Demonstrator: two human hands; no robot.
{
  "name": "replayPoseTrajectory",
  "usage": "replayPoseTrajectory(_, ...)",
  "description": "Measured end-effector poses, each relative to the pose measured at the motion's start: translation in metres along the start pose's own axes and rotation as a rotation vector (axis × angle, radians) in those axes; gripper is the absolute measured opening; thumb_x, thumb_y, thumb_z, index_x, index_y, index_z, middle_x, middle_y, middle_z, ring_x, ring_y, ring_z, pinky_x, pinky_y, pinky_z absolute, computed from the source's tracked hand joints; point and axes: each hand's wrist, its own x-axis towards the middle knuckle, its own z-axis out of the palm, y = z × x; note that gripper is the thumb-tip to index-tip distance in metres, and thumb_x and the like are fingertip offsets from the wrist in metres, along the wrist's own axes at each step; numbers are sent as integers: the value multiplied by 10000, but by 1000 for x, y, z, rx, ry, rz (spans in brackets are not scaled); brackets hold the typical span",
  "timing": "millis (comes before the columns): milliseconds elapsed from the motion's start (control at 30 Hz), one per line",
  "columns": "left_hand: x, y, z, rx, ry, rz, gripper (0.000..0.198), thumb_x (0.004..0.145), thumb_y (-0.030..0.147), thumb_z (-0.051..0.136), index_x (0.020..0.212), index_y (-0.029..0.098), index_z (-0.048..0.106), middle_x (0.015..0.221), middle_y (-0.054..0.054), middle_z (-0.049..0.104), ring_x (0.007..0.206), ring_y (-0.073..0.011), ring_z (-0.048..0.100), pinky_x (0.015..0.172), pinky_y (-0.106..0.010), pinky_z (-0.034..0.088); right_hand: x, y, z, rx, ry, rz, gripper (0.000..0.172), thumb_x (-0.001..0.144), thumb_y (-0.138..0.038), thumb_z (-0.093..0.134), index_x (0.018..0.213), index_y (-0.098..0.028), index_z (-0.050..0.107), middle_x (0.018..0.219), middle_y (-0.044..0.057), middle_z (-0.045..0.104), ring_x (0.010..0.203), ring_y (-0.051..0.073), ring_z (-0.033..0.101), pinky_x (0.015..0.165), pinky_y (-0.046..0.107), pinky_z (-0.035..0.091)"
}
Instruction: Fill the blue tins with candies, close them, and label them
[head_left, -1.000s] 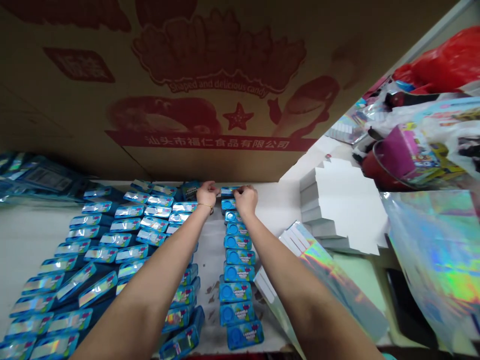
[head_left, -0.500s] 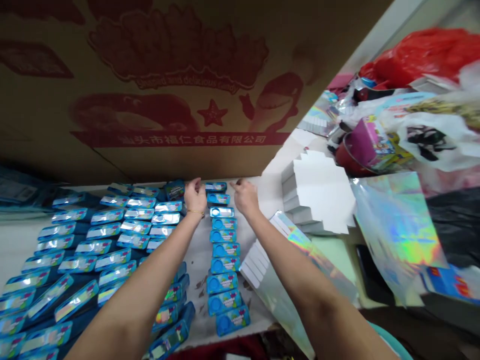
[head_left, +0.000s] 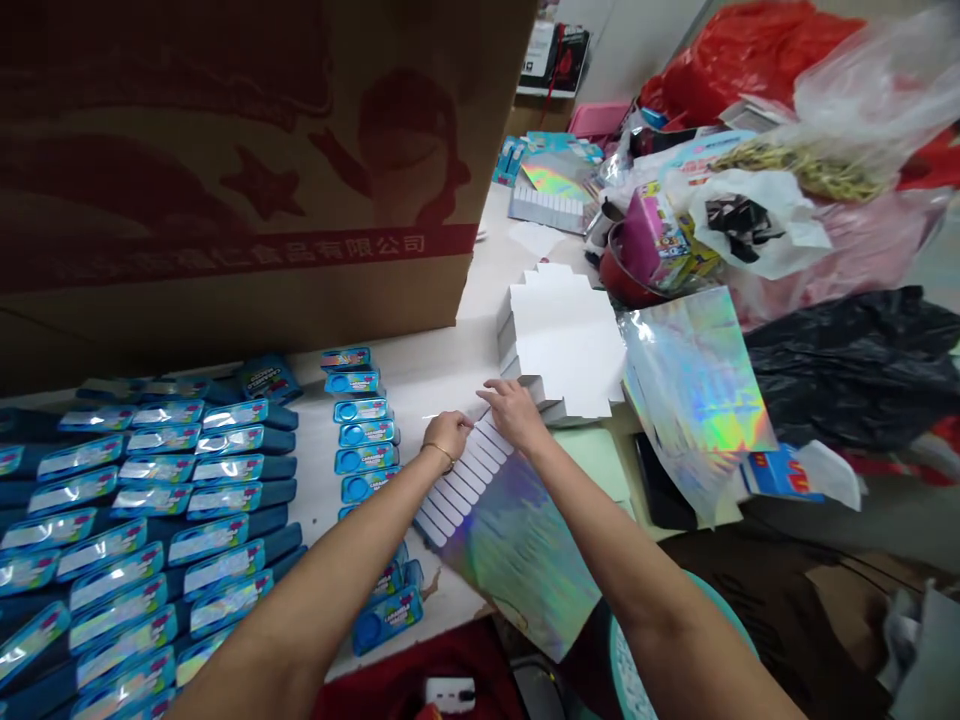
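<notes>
A shiny holographic sheet (head_left: 525, 560) with a row of white sticker strips (head_left: 469, 470) along its upper left end lies slanted at the table's front edge. My left hand (head_left: 448, 438), with a thin bracelet at the wrist, is closed in a pinch at the upper edge of the strips. Just right of it, my right hand (head_left: 514, 410) lies over the top corner of the strips, index finger stretched out and thumb a little apart. A column of small blue packs (head_left: 364, 434) printed "Caramelo Macio" stands left of my left hand, partly covered by my forearm.
Many more blue packs (head_left: 225, 498) fill the left side. A large printed carton (head_left: 360, 290) stands behind them. Stacked white card trays (head_left: 570, 340) sit beyond my right hand. Another holographic sheet (head_left: 690, 380), a black phone-like object (head_left: 664, 485) and plastic bags (head_left: 847, 370) crowd the right.
Both hands have moved from the far end of the pack column, rightward and nearer, to the sticker strips. The view has turned right, and the far packs stand uncovered.
</notes>
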Motion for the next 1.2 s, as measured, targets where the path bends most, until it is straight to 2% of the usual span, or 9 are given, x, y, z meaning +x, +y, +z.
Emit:
replayPoseTrajectory(233,-4,-7,-12,-211,101,129,147,743,176,488,794,183,626,774,-26,654,746,-151,583,708,-265,442,4,26,-33,517,-315,70,224,737,-175,503,879,-181,676,850,31,656,780,142,571,734,265,437)
replayPoseTrajectory(367,-14,1,-17,-288,133,224,175,763,187,457,845,193,612,813,-26,642,765,-149,578,717,-268,444,6,29,-50,797,-366,194,253,635,-256,634,866,-159,674,579,-27,583,532,95,506,523,214,412)
replayPoseTrajectory(467,-22,15,-14,-340,224,321,257,771,249,487,1005,209,586,927,-38,636,819,-147,578,755,-265,440,8,23,-52,887,-323,233,218,615,-252,649,803,-146,676,540,-37,561,514,91,502,517,217,421)
replayPoseTrajectory(533,-23,23,-9,-324,288,344,240,760,282,521,971,214,612,927,-43,644,832,-156,579,776,-269,434,8,16,-53,845,-256,189,168,658,-247,619,789,-159,675,622,-12,605,591,109,541,580,238,444)
replayPoseTrajectory(633,-21,28,-3,-352,333,276,171,773,268,501,810,209,657,836,-36,666,795,-159,587,756,-267,435,3,5,-59,476,-147,-23,153,747,-207,540,806,-199,681,834,32,634,762,137,556,703,269,431)
replayPoseTrajectory(733,-17,25,-3,-443,307,183,170,761,258,506,748,191,662,751,-25,670,716,-153,588,693,-259,439,-6,0,-64,71,-97,-273,262,831,-190,429,969,-232,647,1062,67,586,925,178,511,792,324,385)
replayPoseTrajectory(867,-16,22,-8,-565,242,114,161,727,259,529,681,168,654,651,-14,653,621,-142,568,595,-242,427,-16,6,-58,-105,-75,-451,314,876,-202,357,1114,-220,560,1192,88,524,970,193,486,807,359,373)
replayPoseTrajectory(1000,-14,18,-8,-578,242,111,161,722,269,532,687,174,657,674,-15,662,649,-146,579,605,-241,430,-24,2,-59,-75,-21,-429,263,866,-202,375,1006,-211,598,1166,84,538,945,184,502,806,351,393)
replayPoseTrajectory(1200,-10,7,-7,-417,291,72,159,735,244,523,766,197,671,810,-47,682,779,-183,596,751,-305,433,-28,-48,-114,207,136,-97,174,778,-171,443,760,-195,614,898,65,585,825,171,534,719,302,429)
